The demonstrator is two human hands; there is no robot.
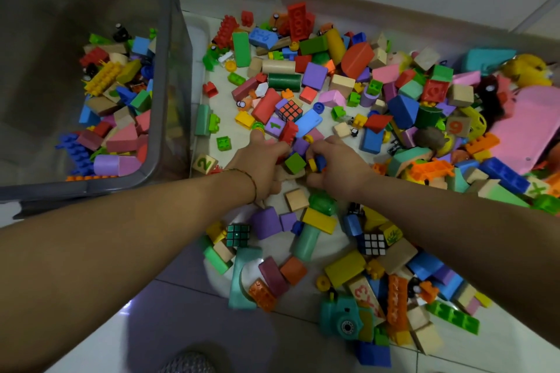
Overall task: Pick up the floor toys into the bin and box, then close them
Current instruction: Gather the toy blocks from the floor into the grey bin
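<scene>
Tiled floor [181,327] nearest, with a teal toy camera [342,316] on it. Two bare forearms reach into a wide scatter of toy blocks [315,74]. Right hand [336,166] fingers curl round blue and yellow pieces [316,164]; left hand [260,160] fingers bend into the pile, grip unclear. A green cube [295,163] lies between them. Far left, a grey bin [91,186] holds more blocks

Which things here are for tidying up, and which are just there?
For tidying: toys, bin, left hand, right hand holding small toys.
Just there: floor, bracelet.
</scene>
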